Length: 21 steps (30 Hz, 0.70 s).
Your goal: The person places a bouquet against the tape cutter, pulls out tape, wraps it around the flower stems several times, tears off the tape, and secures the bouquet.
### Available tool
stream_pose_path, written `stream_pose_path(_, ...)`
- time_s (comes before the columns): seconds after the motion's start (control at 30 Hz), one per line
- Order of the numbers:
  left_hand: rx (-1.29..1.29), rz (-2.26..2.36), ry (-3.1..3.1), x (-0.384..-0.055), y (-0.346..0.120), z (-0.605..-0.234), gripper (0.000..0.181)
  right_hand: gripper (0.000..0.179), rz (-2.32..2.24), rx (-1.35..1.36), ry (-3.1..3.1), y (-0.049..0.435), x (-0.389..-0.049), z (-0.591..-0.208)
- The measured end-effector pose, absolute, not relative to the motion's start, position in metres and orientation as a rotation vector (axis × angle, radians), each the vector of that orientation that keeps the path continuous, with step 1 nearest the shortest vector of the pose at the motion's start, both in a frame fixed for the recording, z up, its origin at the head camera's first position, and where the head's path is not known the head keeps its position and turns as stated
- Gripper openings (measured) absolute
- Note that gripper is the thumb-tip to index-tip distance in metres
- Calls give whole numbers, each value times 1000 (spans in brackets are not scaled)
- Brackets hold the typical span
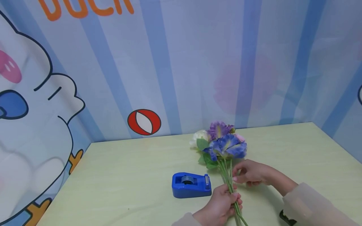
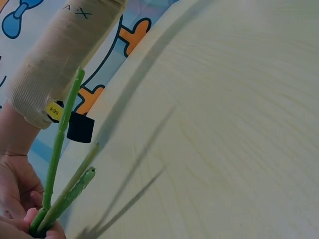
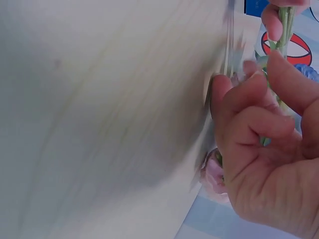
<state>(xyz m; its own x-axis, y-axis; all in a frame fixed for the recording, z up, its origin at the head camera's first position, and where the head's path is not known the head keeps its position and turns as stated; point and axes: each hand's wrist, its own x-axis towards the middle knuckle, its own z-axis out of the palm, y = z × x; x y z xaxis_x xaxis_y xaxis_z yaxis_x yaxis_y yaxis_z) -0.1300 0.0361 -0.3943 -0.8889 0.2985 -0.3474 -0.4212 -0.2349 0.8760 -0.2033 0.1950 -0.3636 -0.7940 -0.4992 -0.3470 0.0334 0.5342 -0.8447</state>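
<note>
My left hand (image 1: 217, 204) grips a bunch of artificial flowers (image 1: 228, 147) by its green stems (image 1: 224, 169), fingers and thumb curled round them. The blooms are blue, purple, white and pink, with green leaves, and point away from me. Cut stem ends (image 2: 57, 144) stick out of the left fist in the left wrist view. Just right of the stems, above the left hand, my right hand (image 1: 251, 172) has thumb and forefinger close together at them. A faint see-through strip, like clear tape (image 3: 261, 61), shows between these fingertips in the right wrist view.
A blue tape dispenser (image 1: 190, 191) with a roll in it stands left of the stems, close to the left hand. The pale table (image 1: 127, 175) runs back to a printed, blue-striped backdrop (image 1: 198, 62).
</note>
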Motion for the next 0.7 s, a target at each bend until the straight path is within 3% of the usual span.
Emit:
stream_pose_path(0.2,-149,2181,1577,-131,37,-392,19,31,-1241,-286,2267,191,-201,-364)
stream_pose_path(0.43,-156,2179,1576,-131,37,-390,17,11,-1335,-288,2218,192,-199,-367)
stream_pose_path(0.7,-131,2207,1551,-130,38,-389,16,17,-1560,-278,1894,195,-199,-369)
